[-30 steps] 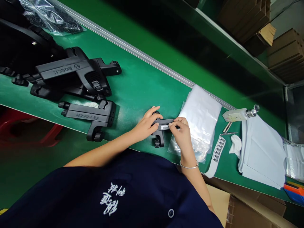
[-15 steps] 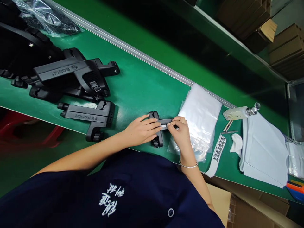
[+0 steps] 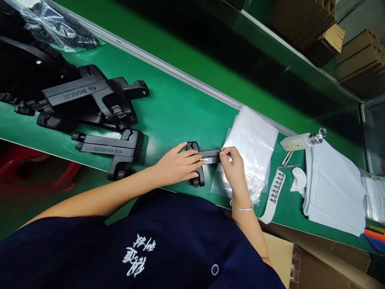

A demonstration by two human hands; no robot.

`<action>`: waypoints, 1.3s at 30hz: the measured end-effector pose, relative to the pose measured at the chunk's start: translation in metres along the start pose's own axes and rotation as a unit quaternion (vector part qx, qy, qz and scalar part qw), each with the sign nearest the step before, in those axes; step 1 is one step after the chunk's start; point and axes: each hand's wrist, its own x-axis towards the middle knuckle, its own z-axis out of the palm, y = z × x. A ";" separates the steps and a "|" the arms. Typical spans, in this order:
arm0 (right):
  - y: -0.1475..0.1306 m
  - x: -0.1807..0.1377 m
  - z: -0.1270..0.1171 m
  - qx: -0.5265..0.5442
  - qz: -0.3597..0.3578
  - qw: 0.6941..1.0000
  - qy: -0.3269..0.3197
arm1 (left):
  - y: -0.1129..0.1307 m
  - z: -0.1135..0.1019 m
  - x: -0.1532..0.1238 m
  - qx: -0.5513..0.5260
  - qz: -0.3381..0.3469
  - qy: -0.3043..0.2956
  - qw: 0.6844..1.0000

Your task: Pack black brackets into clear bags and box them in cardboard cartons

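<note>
A small black clamp-like bracket (image 3: 213, 154) lies on the green table in front of me. My left hand (image 3: 177, 165) rests on its cross piece from the left, fingers stretched out and slightly apart, covering the middle. A small pale label (image 3: 206, 161) shows on the bar beside those fingertips. At the bar's right end, the thumb and forefinger of my right hand (image 3: 234, 165) are pinched together on it. Whether a smaller piece is between them is hidden. Left of my hands lies a similar black BOSCH bracket (image 3: 102, 145).
More black brackets (image 3: 75, 94) are heaped at the left, near a clear bag of black parts (image 3: 60, 28). To the right lie clear plastic bags (image 3: 252, 136), a label strip (image 3: 275, 192), tweezers (image 3: 288, 165), a bottle (image 3: 297, 142), crumpled tissue (image 3: 298, 180) and white sheets (image 3: 333, 192).
My right hand has shifted slightly right, from beside the label to the bar's end, baring more of the bar. My left hand stays on the bracket.
</note>
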 end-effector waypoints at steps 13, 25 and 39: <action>0.000 0.001 -0.001 -0.047 -0.030 0.998 -0.014 | 0.007 -0.008 0.001 -0.048 -0.024 0.008 0.999; 0.003 0.003 -0.015 -0.162 -0.205 0.953 -0.156 | 0.004 -0.001 -0.029 -0.215 -0.276 0.148 0.925; 0.017 -0.122 -0.069 0.002 -0.001 0.999 -0.042 | 0.060 0.009 0.044 -0.421 -0.151 -0.010 0.895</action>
